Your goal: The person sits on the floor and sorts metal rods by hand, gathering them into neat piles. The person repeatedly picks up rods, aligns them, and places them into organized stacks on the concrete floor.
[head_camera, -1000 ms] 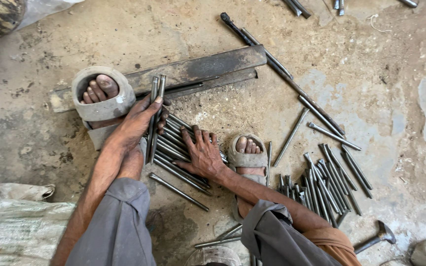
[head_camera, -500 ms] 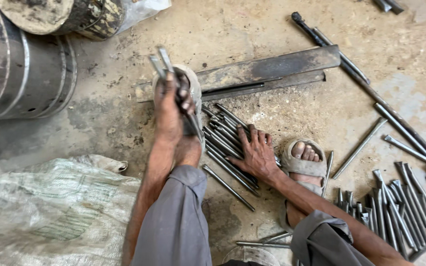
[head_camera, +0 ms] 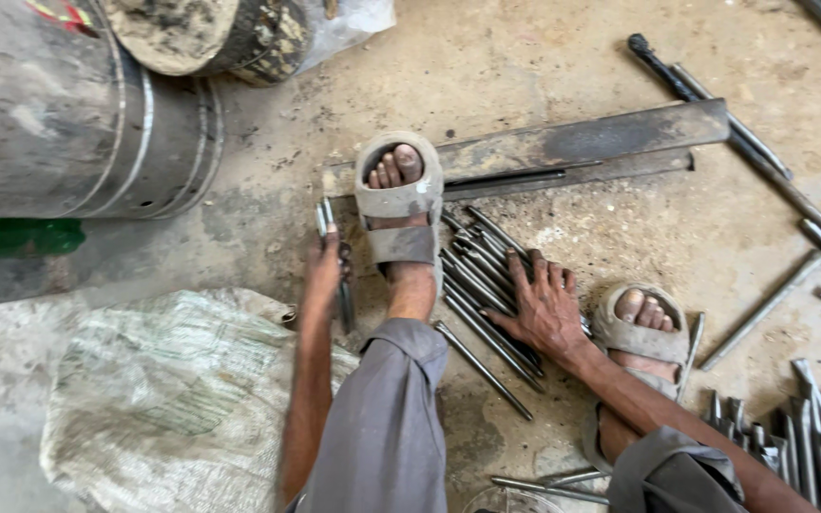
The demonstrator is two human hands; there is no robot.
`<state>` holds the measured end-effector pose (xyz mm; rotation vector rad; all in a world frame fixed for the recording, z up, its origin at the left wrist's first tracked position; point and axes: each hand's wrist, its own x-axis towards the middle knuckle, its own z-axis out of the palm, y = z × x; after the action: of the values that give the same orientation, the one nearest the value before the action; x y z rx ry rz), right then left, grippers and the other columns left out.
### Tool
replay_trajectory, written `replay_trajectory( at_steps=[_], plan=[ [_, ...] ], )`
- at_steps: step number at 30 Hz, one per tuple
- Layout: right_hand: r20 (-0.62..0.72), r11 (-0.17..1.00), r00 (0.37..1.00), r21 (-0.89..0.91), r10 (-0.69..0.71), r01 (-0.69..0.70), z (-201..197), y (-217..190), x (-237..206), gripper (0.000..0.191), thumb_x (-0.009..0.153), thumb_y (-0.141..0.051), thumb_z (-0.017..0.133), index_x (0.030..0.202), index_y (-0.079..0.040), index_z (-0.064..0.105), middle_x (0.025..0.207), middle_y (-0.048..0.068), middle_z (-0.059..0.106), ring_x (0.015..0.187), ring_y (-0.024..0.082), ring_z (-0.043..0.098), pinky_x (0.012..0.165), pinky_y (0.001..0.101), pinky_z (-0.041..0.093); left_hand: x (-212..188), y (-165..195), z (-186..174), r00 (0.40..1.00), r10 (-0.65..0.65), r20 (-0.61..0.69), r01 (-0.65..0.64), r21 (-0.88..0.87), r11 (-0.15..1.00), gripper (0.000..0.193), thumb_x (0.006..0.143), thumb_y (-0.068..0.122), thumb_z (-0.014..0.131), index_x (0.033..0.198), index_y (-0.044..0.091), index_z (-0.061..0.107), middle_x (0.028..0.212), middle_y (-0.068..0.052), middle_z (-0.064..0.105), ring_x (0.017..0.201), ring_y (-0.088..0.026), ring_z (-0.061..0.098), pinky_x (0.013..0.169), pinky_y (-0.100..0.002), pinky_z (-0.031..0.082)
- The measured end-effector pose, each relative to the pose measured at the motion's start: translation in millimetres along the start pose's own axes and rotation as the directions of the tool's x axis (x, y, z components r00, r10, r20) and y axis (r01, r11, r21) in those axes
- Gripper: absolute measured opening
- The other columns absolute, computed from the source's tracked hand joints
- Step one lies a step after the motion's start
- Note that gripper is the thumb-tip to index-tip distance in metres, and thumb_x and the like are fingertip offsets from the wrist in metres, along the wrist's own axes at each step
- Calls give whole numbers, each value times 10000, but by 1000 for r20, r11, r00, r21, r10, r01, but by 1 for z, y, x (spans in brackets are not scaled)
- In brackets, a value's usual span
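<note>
Head view: left hand grips steel rods above a pale woven sack.

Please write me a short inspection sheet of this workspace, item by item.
Surface: bare concrete floor, dusty and stained.
Job's things: a few metal rods gripped in the left hand; a row of rods on the floor between the two sandalled feet.
Clutter: heap of rods at lower right; flat steel bar; long rods at upper right.
Hands: left hand closed on its rods; right hand spread flat on the floor row.
Cables: nothing seen.
Surroundings: metal drum on its side; woven sack at lower left.
</note>
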<state>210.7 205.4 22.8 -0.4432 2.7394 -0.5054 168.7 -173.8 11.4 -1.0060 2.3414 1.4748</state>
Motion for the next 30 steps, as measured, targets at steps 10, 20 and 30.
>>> replay_trajectory(
  at_steps=[10, 20, 30],
  plan=[
    [16, 999, 1000, -44, 5, -4, -12, -37, 6, 1096, 767, -737, 681, 1565, -73, 330, 1467, 271, 422, 1255, 451, 472, 1069, 620, 356, -27, -22, 19, 950, 311, 22, -312, 71, 947, 616, 1081, 393, 340, 1555, 2, 300, 1319, -278, 542, 1063, -453, 622, 857, -582, 536],
    [29, 999, 999, -43, 17, -16, -16, -30, 6, 1092, 759, -735, 694, 1552, -75, 336, 1472, 268, 412, 1263, 463, 461, 1065, 628, 356, -47, -34, 37, 904, 385, -185, -195, 624, 757, 280, 1039, 242, 568, 1143, -17, 538, 1099, -262, 596, 1072, -442, 535, 933, -553, 437],
    [45, 999, 999, -46, 24, -22, -11, -25, 14, 1088, 750, -752, 699, 1534, -75, 365, 1447, 268, 431, 1263, 463, 463, 1070, 639, 345, -31, -63, 49, 838, 472, -273, -144, 724, 675, 505, 919, 361, 681, 1252, 17, 524, 1106, -191, 574, 1110, -385, 532, 937, -547, 424]
  ],
)
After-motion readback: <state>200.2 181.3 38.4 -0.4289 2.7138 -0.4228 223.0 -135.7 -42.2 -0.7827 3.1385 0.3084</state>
